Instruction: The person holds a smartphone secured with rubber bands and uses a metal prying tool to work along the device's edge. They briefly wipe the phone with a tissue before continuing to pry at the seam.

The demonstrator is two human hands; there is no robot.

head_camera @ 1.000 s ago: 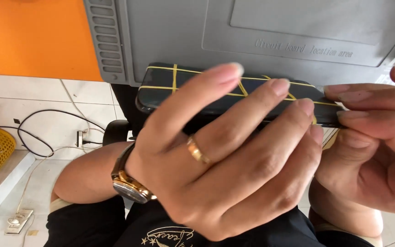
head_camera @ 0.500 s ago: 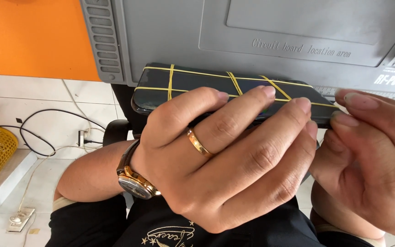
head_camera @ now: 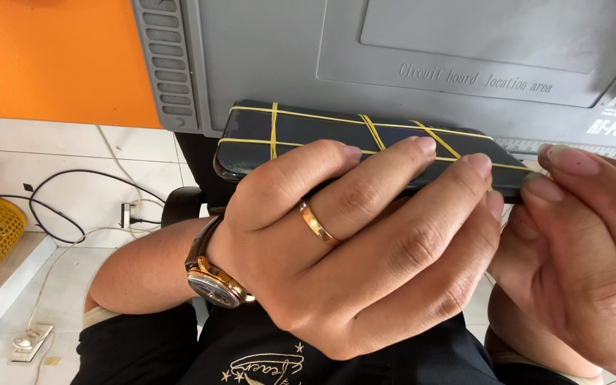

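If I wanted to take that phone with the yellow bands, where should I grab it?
Probably by the bare left end of the phone, coming from the left. It lies flat and long; the left hand covers its middle, the right hand pinches its right end. Pinch the long edges between the rubber bands.

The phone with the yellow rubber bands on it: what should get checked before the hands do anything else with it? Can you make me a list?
1. Left hand has a firm hold on the dark phone: ok, its fingers wrap over the long edge.
2. Right hand steadies the far end: ok, its fingertips touch that end.
3. Yellow rubber bands sit in place: ok, several cross the phone, some straight, some slanted.
4. Phone has support beneath: cannot tell, its underside is hidden.
5. Grey work mat is close behind the phone: ok.
6. Screen is unharmed: cannot tell, hands and bands cover much of it.
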